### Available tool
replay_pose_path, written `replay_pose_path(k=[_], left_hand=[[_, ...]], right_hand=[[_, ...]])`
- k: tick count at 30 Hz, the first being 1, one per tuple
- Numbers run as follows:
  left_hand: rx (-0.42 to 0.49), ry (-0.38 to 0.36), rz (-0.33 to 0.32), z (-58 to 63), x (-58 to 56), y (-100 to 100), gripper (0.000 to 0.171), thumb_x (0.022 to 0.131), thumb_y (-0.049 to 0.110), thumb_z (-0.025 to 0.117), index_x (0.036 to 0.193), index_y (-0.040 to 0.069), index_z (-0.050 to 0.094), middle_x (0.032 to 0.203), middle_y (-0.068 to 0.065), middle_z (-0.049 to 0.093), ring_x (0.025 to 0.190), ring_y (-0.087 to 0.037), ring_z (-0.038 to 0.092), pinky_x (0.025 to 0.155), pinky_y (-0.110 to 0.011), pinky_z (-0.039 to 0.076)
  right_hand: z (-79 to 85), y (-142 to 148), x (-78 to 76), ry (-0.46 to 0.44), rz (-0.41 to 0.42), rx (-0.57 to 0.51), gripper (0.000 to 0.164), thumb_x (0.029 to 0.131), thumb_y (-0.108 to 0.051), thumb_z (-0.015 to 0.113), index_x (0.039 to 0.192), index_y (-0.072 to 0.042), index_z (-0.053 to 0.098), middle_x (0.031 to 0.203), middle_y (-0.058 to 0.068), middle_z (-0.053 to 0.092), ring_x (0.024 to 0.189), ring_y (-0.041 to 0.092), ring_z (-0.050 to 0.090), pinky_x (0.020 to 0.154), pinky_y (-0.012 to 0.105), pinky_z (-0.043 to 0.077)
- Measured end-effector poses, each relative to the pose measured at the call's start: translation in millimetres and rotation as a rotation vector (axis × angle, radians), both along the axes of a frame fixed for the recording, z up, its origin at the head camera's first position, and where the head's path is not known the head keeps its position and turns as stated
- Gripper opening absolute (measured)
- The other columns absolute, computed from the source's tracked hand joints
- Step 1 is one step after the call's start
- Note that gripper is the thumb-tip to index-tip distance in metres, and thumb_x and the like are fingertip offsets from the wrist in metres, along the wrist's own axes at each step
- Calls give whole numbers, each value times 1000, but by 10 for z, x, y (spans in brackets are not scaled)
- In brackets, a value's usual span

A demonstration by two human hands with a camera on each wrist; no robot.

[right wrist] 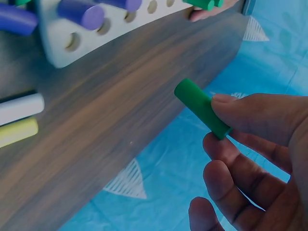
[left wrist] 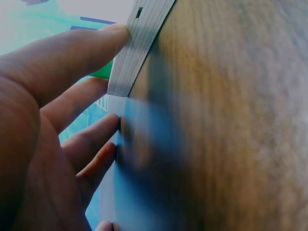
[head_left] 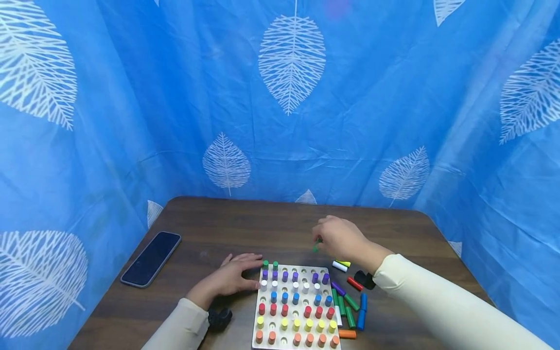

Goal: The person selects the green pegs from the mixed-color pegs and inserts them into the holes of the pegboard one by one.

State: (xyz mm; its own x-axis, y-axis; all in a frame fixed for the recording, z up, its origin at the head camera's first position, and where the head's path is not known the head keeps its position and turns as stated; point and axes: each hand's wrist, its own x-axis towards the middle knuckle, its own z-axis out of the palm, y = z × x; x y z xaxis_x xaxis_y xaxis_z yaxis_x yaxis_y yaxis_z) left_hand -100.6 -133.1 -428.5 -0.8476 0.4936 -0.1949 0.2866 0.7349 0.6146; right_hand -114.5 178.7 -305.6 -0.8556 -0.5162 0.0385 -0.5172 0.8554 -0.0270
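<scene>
A pale pegboard lies on the table, holding rows of coloured pegs, with some open holes among them. Its far row has two green pegs at the left end; purple, white, blue, red, yellow and orange rows lie nearer. My right hand is raised beyond the board's far right corner. Between thumb and fingertips it pinches a green peg, tilted in the right wrist view. My left hand rests at the board's far left corner, fingers extended. In the left wrist view, its thumb touches the board's side.
Loose green, blue, purple, red, white and orange pegs lie along the board's right side. A white peg and a yellow one sit near its far right corner. A phone lies at the table's left; blue leaf-patterned curtain surrounds the table.
</scene>
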Motion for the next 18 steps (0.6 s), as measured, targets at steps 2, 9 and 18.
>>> replay_pose_path(k=[2,9,18], left_hand=[[-4,-3,1,-5,1,3,64,93,44,80,150,21,61,165,-3,49,158,-35,35,128,-75,5],[-3,10,7,1,6,5,64,93,42,81,150,20,61,164,-4,50,158,-35,35,127,-75,5],[-4,7,7,25,19,18,64,92,40,82,149,18,62,164,-5,50,158,-36,35,127,-75,5]], right_hand=[[-6,-52,1,0,11,-4,8,87,-23,88,87,-22,80,85,-10,71,85,11,62,71,32,58],[-4,-212,-14,36,56,10,10,86,-27,89,87,-24,79,84,-12,68,84,11,63,71,31,58],[-7,-309,-25,38,75,32,9,87,-24,86,85,-26,78,84,-13,67,84,11,63,69,32,57]])
